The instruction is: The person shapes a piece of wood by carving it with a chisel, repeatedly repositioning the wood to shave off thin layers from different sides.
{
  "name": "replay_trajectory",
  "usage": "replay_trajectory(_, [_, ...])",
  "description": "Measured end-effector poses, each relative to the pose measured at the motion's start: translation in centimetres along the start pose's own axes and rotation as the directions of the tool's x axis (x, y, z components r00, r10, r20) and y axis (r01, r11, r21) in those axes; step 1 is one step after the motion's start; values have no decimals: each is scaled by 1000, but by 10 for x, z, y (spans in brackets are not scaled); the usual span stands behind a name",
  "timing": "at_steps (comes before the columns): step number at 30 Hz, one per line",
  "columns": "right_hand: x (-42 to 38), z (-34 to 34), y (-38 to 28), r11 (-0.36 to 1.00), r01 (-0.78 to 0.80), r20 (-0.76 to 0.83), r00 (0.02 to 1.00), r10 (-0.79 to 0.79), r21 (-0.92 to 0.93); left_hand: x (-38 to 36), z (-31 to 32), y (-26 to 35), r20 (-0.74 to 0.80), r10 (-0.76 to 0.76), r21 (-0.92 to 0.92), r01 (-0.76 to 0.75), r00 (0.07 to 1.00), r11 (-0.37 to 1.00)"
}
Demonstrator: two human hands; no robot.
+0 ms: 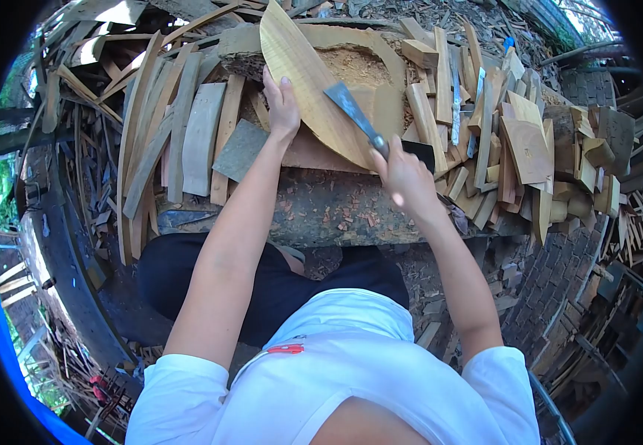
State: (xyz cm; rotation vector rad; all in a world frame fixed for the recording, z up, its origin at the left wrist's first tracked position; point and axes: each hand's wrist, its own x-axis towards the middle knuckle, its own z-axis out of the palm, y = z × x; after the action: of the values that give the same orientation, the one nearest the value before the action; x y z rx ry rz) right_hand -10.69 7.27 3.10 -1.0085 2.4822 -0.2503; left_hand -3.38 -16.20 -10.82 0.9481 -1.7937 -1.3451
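My left hand (283, 107) grips the left edge of a pale, leaf-shaped wooden board (295, 63), which stands tilted with its pointed tip up. My right hand (408, 179) is closed around the handle of a flat-bladed chisel (353, 111). The chisel's wide metal blade lies over the lower right face of the board, pointing up and left. A dark block-like shape (419, 154) shows just beyond my right hand. Behind the board is a hollowed wooden block (390, 63) with shavings in its recess.
A worn log bench (299, 215) with reddish chips runs across in front of my knees. Long wood strips (206, 126) lean at the left, and many offcuts (525, 148) are heaped at the right. A grey flat piece (240, 150) lies beside my left forearm.
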Motion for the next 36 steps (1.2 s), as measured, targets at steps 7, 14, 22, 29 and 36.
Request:
replay_trajectory(7, [-29, 1, 13, 996, 1, 28, 1000, -4, 86, 4, -6, 4, 91, -56, -110, 66, 994, 992])
replay_trajectory(14, [-90, -6, 38, 995, -95, 86, 992, 97, -28, 2, -4, 2, 62, 4, -101, 2, 998, 995])
replay_trajectory(22, [-17, -3, 27, 994, 112, -50, 992, -112, -9, 5, -14, 12, 149, -47, -36, 53, 988, 998])
replay_trajectory(29, [-136, -9, 79, 996, -86, 53, 995, 87, -27, -1, -12, 28, 154, -113, -51, 122, 982, 991])
replay_trajectory(36, [-140, 10, 89, 997, -77, 10, 997, 77, 12, -1, -13, 29, 158, -143, -52, 153, 977, 987])
